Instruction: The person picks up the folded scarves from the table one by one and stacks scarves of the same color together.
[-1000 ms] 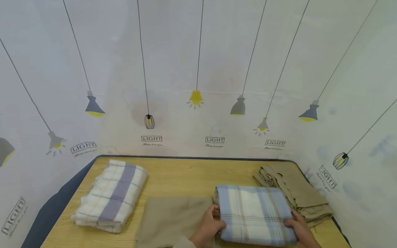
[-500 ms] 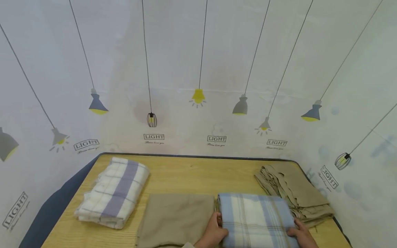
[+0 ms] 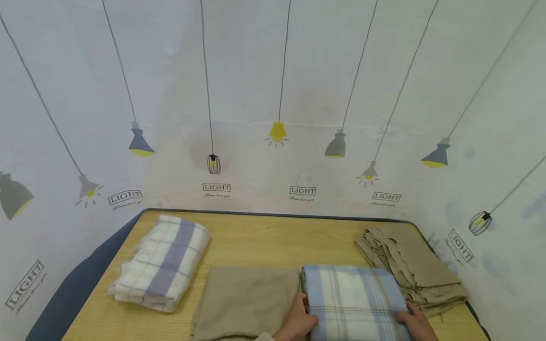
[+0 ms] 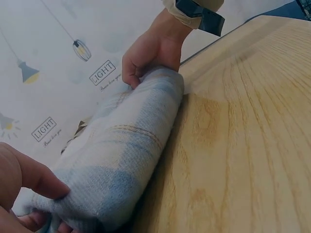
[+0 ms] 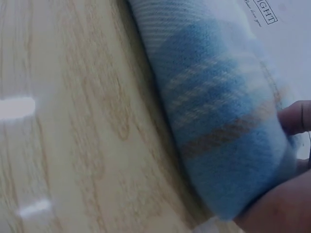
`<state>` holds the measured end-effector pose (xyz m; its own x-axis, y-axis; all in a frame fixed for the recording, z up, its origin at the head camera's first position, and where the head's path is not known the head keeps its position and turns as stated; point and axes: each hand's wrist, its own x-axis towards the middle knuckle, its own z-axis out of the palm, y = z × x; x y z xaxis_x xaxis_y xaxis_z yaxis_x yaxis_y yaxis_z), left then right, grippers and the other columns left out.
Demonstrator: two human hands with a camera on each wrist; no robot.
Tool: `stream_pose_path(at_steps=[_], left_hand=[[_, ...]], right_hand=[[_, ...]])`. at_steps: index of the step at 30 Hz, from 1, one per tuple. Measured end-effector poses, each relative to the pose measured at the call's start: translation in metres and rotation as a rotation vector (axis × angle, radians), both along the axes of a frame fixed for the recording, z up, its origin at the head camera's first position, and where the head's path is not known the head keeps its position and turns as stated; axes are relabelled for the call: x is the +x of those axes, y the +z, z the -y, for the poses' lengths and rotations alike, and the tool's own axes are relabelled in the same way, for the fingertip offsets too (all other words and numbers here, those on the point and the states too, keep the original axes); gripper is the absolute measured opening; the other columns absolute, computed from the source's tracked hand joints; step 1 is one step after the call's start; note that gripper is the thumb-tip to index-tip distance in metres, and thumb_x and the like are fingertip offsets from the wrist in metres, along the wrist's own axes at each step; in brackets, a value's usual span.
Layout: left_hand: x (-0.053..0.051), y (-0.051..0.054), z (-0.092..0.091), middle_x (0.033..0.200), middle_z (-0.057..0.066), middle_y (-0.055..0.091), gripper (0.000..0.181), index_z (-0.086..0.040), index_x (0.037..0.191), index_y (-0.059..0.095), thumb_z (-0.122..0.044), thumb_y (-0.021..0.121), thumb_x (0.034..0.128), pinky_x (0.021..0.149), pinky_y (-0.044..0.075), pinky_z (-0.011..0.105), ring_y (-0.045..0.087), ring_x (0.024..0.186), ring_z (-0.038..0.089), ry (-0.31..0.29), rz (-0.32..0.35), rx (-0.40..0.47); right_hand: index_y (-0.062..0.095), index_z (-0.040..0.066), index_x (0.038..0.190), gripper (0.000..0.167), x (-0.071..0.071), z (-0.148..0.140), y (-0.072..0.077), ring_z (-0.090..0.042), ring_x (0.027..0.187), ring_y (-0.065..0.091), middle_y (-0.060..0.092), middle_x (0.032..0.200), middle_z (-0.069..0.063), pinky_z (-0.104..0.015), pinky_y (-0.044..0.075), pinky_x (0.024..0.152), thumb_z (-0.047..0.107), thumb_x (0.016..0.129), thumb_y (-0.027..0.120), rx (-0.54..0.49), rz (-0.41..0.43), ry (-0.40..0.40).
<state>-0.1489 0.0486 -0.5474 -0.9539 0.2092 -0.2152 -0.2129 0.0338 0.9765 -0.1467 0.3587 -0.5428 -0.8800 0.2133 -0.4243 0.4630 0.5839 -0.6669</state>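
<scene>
A folded blue-and-white plaid scarf (image 3: 354, 298) lies at the front right of the table in the head view. My left hand (image 3: 298, 319) grips its left end, and my right hand (image 3: 415, 324) holds its right end. In the left wrist view, the left thumb (image 4: 46, 182) presses on top of the scarf while other fingers tuck under its edge. The far hand (image 4: 154, 51) has hold of the opposite end. Up close in the right wrist view, the scarf's rolled end (image 5: 228, 131) sits between thumb and fingers, partly out of frame.
A folded brown cloth (image 3: 247, 298) lies just left of the scarf. Behind it on the right is a rumpled brown cloth stack (image 3: 418, 265). A white-and-purple checked scarf (image 3: 168, 263) rests at the left of the wooden table (image 3: 273, 237). Lamp-printed fabric (image 3: 239, 94) surrounds the table.
The plaid scarf, held by both hands, has moved toward me until its back edge roughly lines up with the brown cloth's. The head view has shifted slightly.
</scene>
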Motion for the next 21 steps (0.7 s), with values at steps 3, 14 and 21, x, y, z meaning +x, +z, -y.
stream_pose_path(at_steps=[3,14,21], left_hand=[[0.0,0.002,0.0,0.085,0.008,0.038,0.038,0.002,0.098,0.041,0.008,0.044,0.0607,0.067,0.03,0.027,0.037,0.076,0.019,-0.001,0.001,0.005],[-0.001,0.007,-0.001,0.079,0.003,0.035,0.025,-0.003,0.085,0.04,0.007,0.047,0.0641,0.062,0.025,0.022,0.033,0.071,0.016,0.013,-0.033,-0.013],[-0.001,0.022,0.001,0.079,0.004,0.041,0.024,-0.001,0.09,0.044,0.004,0.049,0.0672,0.062,0.03,0.024,0.039,0.072,0.016,0.013,0.042,-0.044]], right_hand=[[0.029,-0.019,0.131,0.065,0.0,0.0,0.001,-0.05,0.103,0.05,0.04,0.126,-0.044,-0.049,0.043,0.084,0.015,0.079,0.05,0.001,0.001,0.003],[0.024,-0.022,0.133,0.068,0.001,0.002,0.017,-0.053,0.111,0.043,0.034,0.128,-0.044,-0.055,0.04,0.088,0.016,0.084,0.052,-0.076,0.0,-0.039],[0.029,-0.017,0.133,0.059,-0.006,0.007,0.026,-0.047,0.118,0.039,0.039,0.128,-0.038,-0.041,0.043,0.087,0.012,0.087,0.052,-0.133,-0.124,-0.134]])
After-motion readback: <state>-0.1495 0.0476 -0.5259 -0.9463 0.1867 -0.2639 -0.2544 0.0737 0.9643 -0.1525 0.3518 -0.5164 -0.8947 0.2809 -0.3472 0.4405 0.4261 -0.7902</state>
